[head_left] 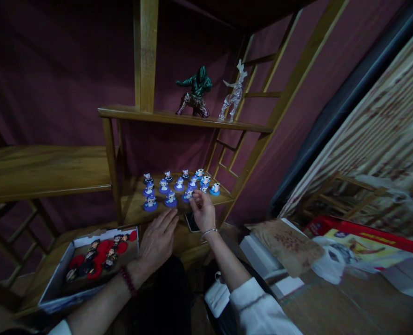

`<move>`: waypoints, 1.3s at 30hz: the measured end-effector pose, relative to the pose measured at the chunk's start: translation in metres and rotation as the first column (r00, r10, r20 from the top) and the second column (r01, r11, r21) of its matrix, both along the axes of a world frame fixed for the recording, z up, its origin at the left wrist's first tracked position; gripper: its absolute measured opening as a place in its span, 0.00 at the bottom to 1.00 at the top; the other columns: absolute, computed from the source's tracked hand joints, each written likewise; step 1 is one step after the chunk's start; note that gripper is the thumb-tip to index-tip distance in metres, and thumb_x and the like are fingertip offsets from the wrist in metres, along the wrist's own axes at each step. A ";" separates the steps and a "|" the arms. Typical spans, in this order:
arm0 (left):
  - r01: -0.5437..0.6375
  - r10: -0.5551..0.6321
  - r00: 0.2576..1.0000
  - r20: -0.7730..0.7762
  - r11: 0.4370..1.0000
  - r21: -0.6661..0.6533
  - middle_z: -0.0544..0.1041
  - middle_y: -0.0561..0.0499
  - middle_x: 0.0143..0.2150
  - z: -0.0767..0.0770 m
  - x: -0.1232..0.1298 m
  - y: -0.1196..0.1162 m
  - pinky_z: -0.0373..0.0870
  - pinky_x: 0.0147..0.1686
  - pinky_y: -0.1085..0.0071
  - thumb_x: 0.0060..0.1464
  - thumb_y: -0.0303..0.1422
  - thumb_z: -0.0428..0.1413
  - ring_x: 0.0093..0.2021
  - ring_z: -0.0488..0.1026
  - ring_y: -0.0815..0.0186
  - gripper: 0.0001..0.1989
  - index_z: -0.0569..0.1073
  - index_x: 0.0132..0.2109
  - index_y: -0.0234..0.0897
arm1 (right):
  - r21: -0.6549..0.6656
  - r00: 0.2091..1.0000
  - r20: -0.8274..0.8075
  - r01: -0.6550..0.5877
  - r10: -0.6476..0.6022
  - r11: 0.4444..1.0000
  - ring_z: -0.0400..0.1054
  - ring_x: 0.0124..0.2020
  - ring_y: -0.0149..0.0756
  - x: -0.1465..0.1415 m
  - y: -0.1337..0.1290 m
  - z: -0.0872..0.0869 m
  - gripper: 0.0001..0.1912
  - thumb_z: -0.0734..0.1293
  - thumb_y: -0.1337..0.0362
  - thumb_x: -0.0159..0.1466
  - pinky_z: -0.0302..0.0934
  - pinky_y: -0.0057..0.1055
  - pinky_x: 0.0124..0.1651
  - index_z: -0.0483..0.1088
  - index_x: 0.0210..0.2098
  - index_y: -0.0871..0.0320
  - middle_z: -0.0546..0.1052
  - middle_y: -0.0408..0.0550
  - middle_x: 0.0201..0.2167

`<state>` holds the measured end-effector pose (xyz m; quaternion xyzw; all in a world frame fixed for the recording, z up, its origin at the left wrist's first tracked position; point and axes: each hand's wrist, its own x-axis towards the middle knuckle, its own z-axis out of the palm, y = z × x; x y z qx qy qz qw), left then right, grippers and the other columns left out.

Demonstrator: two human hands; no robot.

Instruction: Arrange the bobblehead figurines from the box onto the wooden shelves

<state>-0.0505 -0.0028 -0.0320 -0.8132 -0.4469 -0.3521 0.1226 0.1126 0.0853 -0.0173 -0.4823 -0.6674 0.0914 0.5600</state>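
Note:
Several small figurines on purple bases, such as one at the front, stand in rows on a low wooden shelf. Figurines on blue bases are at the right, and dark-based ones form the back row. My right hand has its fingers bent together at a purple-based figurine in the front row; whether it grips it is hard to see. My left hand lies with fingers stretched at the shelf's front edge, holding nothing.
An open box with red and black figurines sits at lower left. Above, a shelf bears a green figure and a clear deer. A phone-like dark object lies beneath my right hand. Bags and boxes lie right.

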 end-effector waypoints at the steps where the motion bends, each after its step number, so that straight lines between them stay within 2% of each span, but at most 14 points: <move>1: 0.001 -0.001 1.000 -0.008 1.000 -0.006 0.65 0.43 0.58 0.000 0.002 0.003 0.63 0.54 0.57 0.51 0.21 0.43 0.59 0.58 0.58 0.23 0.65 0.54 0.32 | 0.002 1.000 0.023 0.017 -0.017 1.000 0.67 0.31 0.33 0.004 0.001 -0.001 0.15 0.63 0.62 0.58 0.65 0.31 0.37 0.66 0.45 0.58 0.72 0.50 0.37; 5: 0.007 -0.007 0.999 -0.037 1.000 0.003 0.67 0.43 0.57 -0.001 0.006 0.015 0.63 0.54 0.57 0.50 0.21 0.44 0.58 0.60 0.58 0.23 0.66 0.54 0.31 | 0.000 0.992 0.121 0.025 -0.024 1.000 0.68 0.37 0.36 0.010 0.004 -0.004 0.16 0.63 0.64 0.57 0.64 0.34 0.42 0.65 0.46 0.58 0.72 0.52 0.40; 11: 0.005 -0.005 0.999 -0.045 1.000 0.019 0.69 0.39 0.54 -0.006 0.003 0.025 0.63 0.54 0.57 0.49 0.20 0.45 0.56 0.62 0.57 0.22 0.67 0.52 0.27 | -0.053 0.964 0.254 0.096 -0.079 0.994 0.68 0.36 0.36 0.007 0.007 0.002 0.20 0.64 0.64 0.56 0.62 0.34 0.44 0.65 0.48 0.60 0.74 0.50 0.39; 20: 0.029 -0.029 1.000 -0.008 0.999 0.029 0.69 0.41 0.53 -0.009 0.002 0.027 0.64 0.53 0.57 0.49 0.18 0.44 0.54 0.62 0.58 0.23 0.67 0.52 0.29 | -0.251 0.901 0.419 0.230 -0.108 0.940 0.70 0.37 0.37 0.002 0.016 0.012 0.25 0.64 0.55 0.57 0.60 0.29 0.35 0.61 0.53 0.52 0.76 0.46 0.38; 29: 0.031 -0.031 0.999 -0.007 0.999 0.037 0.69 0.42 0.53 -0.009 0.002 0.028 0.65 0.52 0.55 0.49 0.18 0.43 0.54 0.62 0.58 0.24 0.66 0.53 0.31 | -0.253 0.886 0.449 0.247 -0.113 0.935 0.70 0.37 0.37 0.001 0.024 0.009 0.25 0.65 0.54 0.58 0.59 0.29 0.36 0.62 0.53 0.54 0.76 0.48 0.38; 39: 0.015 -0.012 0.999 -0.036 0.997 0.075 0.70 0.42 0.53 -0.013 0.002 0.029 0.65 0.52 0.57 0.48 0.18 0.44 0.53 0.62 0.58 0.23 0.67 0.52 0.28 | -0.247 0.893 0.437 0.238 -0.112 0.939 0.70 0.36 0.37 0.000 0.027 0.006 0.23 0.64 0.55 0.58 0.59 0.29 0.36 0.63 0.51 0.53 0.76 0.47 0.37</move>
